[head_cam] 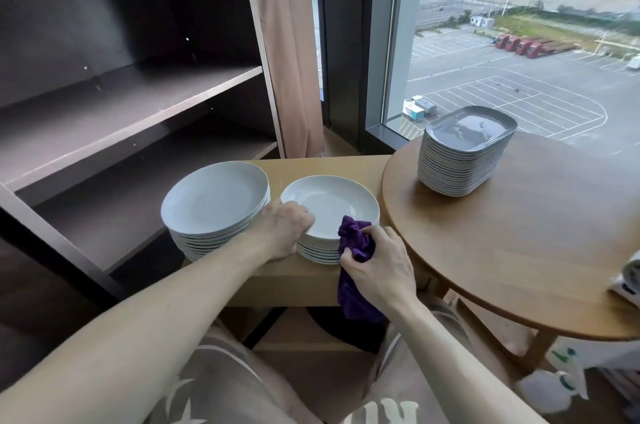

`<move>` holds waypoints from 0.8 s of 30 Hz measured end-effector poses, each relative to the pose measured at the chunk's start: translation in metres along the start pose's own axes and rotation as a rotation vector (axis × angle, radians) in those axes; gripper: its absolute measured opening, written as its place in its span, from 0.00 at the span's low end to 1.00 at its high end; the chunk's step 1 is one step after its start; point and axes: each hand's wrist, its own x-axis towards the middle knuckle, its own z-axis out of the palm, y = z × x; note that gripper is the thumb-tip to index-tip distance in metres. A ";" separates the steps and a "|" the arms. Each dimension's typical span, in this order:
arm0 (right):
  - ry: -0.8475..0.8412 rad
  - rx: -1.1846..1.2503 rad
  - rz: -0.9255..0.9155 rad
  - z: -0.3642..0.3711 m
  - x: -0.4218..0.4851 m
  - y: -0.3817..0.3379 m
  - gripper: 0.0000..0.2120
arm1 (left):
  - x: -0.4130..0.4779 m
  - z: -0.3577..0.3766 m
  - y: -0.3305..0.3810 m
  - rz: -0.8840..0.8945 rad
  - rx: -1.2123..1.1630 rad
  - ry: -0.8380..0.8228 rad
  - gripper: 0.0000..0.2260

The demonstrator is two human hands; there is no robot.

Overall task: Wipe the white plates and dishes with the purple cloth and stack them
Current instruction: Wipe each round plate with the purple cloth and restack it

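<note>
Both grip: left hand (282, 229) pinches the top dish (329, 203) rim; beside it, right hand (381, 266) clutches purple cloth (355, 299). I'd wipe next.

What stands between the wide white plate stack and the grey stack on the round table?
A white dish stack; the left hand grips its top rim, the right hand holds the cloth at its near edge. The head view shows this.

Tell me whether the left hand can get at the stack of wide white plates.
Probably yes: the left hand grips the deep white dish right beside the stack of wide white plates, nothing between.
</note>
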 end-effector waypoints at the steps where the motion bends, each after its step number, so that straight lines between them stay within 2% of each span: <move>1: 0.005 0.004 -0.004 0.000 0.000 -0.001 0.10 | -0.001 -0.004 -0.002 0.030 0.036 0.006 0.10; 3: 0.014 0.013 -0.011 0.000 0.001 -0.004 0.10 | -0.003 -0.013 -0.006 0.106 0.123 0.047 0.13; 8: 0.089 0.059 0.012 0.000 0.003 -0.012 0.14 | -0.004 -0.044 -0.016 0.374 0.381 0.195 0.28; 11: 0.116 0.095 0.025 -0.001 0.004 -0.016 0.14 | -0.006 -0.061 -0.016 0.477 0.521 0.248 0.23; 15: 0.110 0.113 0.021 0.001 0.002 -0.020 0.13 | -0.011 -0.078 -0.023 0.426 0.557 0.246 0.19; 18: 0.106 0.103 0.025 0.003 0.001 -0.023 0.15 | -0.023 -0.088 -0.032 0.375 0.542 0.261 0.12; 24: 0.102 0.114 0.026 0.017 0.002 -0.032 0.14 | -0.057 -0.096 -0.058 0.155 0.505 0.336 0.08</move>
